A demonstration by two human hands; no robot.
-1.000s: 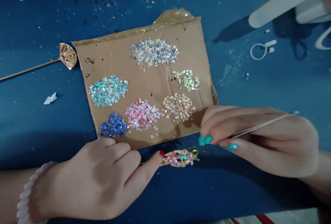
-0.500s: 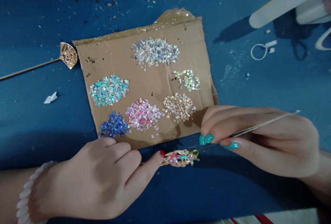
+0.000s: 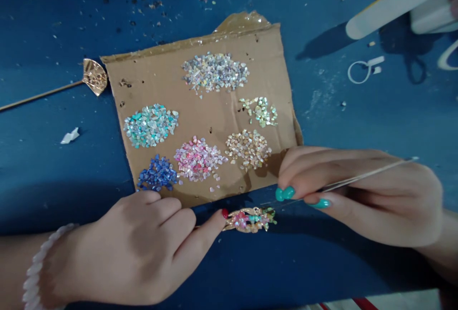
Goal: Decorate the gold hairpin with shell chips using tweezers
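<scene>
My left hand (image 3: pixel 129 248) is closed round the thin stem of a gold hairpin (image 3: pixel 252 220), its thumb near the ornate head. That head carries pink, turquoise, green and pale orange chips. In my right hand (image 3: pixel 361 195), thin metal tweezers (image 3: pixel 368 175) are pinched between thumb and fingers. Their tips point left, just above the ornament's right end; whether they grip or touch anything is too fine to tell. Behind both hands lies a cardboard sheet (image 3: pixel 207 109) with loose piles of blue chips (image 3: pixel 157 173), pink chips (image 3: pixel 198 158) and beige chips (image 3: pixel 248 149).
Turquoise chips (image 3: pixel 150 125), silvery chips (image 3: pixel 215 72) and green chips (image 3: pixel 263 111) lie farther back on the cardboard. A gold fan-headed hairpin (image 3: pixel 95 77) rests at its left. At right are a white ring-shaped piece (image 3: pixel 359 72) and a white tube-like object (image 3: pixel 390 7). Scraps dot the blue table (image 3: pixel 229 272).
The hairpin's ornate head has turned very slightly in my left hand. My right hand and the tweezers have hardly moved.
</scene>
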